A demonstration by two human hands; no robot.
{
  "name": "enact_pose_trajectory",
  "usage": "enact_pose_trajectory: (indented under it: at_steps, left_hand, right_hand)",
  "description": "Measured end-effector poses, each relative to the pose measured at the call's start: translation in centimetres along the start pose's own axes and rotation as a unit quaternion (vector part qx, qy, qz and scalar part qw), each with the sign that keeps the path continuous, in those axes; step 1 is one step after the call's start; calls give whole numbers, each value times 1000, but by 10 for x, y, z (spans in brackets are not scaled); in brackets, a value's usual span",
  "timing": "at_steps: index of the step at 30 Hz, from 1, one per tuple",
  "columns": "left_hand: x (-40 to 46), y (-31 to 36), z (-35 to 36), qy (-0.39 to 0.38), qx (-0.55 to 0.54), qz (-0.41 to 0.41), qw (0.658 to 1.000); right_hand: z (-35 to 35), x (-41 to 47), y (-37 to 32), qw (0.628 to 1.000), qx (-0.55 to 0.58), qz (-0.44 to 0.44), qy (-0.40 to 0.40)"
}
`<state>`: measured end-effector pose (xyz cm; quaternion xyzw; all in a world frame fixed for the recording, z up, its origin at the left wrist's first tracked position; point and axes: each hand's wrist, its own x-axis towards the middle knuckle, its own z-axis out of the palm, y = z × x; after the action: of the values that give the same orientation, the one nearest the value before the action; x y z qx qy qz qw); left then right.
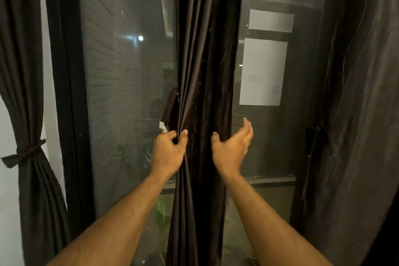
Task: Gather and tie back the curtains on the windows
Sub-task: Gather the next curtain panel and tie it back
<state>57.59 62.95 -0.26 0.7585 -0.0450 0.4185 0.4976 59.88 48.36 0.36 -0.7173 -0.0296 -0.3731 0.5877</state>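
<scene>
— Curtains first, left to right: what's done?

— 1 is finished. The left curtain [26, 71] is already cinched by its tie-back [27, 153], so it hangs pinched at the waist, clear of the window glass [121, 84].

— And the middle one?

— That's mine now. The middle curtain [205, 60] hangs bunched in a column between the 2 panes. My left hand [169, 151] has fingers and thumb curled into its left edge, pinching the folds so they don't spread. A loose strap [170, 106] dangles just above that hand; I judge it's the tie.

— Your other hand?

— My right hand [232, 147] is open, thumb against the right edge, fingers straight, holding nothing, poised to sweep the bundle in.

— Farther right?

— The right curtain [356, 103] hangs loose, untied. No containers anywhere here.
</scene>
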Motion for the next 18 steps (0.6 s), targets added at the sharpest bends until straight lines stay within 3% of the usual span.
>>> enact_pose_trajectory:
  at_steps: [2, 6, 14, 18]
  left_hand:
    - [0, 2, 1, 3, 4, -24, 1000]
    - [-1, 6, 2, -5, 18, -37, 999]
    - [-13, 17, 21, -64, 48, -7, 997]
    - [-23, 18, 18, -117, -14, -5, 993]
  right_hand:
    - [-1, 23, 2, 985, 106, 109, -75]
    - [-2, 28, 11, 960, 196, 129, -152]
    - [6, -13, -6, 957, 133, -11, -256]
    - [7, -13, -14, 964, 93, -46, -244]
